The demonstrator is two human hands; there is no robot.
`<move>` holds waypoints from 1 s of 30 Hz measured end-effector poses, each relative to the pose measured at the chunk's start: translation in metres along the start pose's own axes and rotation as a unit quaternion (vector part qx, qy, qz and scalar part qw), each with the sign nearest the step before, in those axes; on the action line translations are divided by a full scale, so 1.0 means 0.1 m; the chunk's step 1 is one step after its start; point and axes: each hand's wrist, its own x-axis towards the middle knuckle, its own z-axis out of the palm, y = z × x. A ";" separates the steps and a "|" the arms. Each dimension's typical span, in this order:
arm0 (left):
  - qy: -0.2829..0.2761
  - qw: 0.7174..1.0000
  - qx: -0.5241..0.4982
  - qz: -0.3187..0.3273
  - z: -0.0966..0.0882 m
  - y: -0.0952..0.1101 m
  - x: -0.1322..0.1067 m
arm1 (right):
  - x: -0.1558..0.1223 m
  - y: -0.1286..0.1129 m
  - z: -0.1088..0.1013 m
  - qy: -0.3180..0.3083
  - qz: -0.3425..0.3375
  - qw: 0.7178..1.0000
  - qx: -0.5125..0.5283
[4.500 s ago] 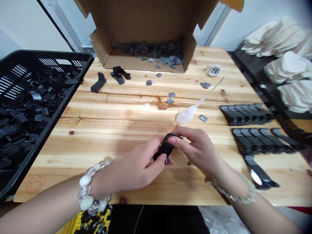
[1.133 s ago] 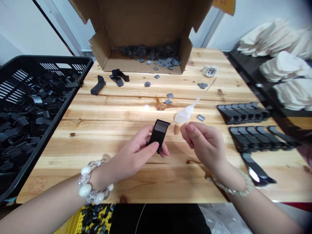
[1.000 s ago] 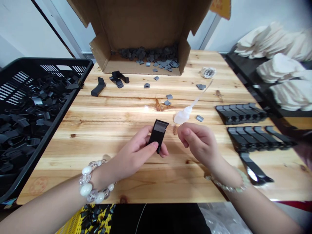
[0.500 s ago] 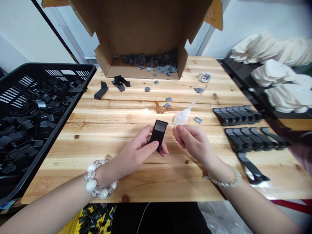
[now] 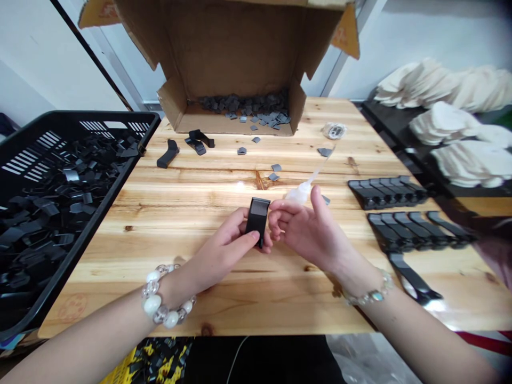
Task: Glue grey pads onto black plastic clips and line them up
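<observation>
My left hand (image 5: 228,240) is closed around a small black plastic part (image 5: 256,228), thumb pressed on its face. The part's upper end carries a ribbed grey pad (image 5: 260,206). Just to the right, my right hand (image 5: 306,229) is turned palm up, thumb raised and fingers loosely bent; it holds nothing I can see. Its fingertips are close beside the part's right edge, and I cannot tell whether they touch it. Behind that hand lies a white squeeze bottle with a long thin nozzle (image 5: 304,188), partly hidden.
A cardboard box (image 5: 236,126) of small grey pieces stands at the back. Loose pieces (image 5: 273,176) and black parts (image 5: 168,154) lie around it. On the left is a black crate (image 5: 150,125) of parts. Rows of black parts (image 5: 412,229) and a clear tape roll (image 5: 334,130) are at right.
My right hand has rolled from a closed pinch to palm up, its thumb lifting away, and moved left toward the part. My left hand keeps hold of the black part.
</observation>
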 end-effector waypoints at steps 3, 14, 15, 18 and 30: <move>0.022 1.000 -0.012 0.009 -0.01 -0.02 0.01 | -0.01 -0.04 -0.01 -0.020 0.025 0.997 0.066; 0.106 0.994 -0.030 -0.001 -0.05 -0.10 0.03 | -0.04 -0.03 -0.01 -0.087 0.034 0.988 0.119; 0.108 0.994 -0.029 0.003 -0.06 -0.11 0.03 | -0.04 -0.04 0.00 -0.092 0.035 0.987 0.124; 0.121 0.992 -0.015 0.018 -0.07 -0.12 0.03 | -0.05 -0.04 0.02 -0.082 0.046 0.986 0.136; 0.126 0.992 -0.013 0.003 -0.07 -0.15 0.05 | -0.06 0.01 0.03 -0.145 0.026 0.984 0.095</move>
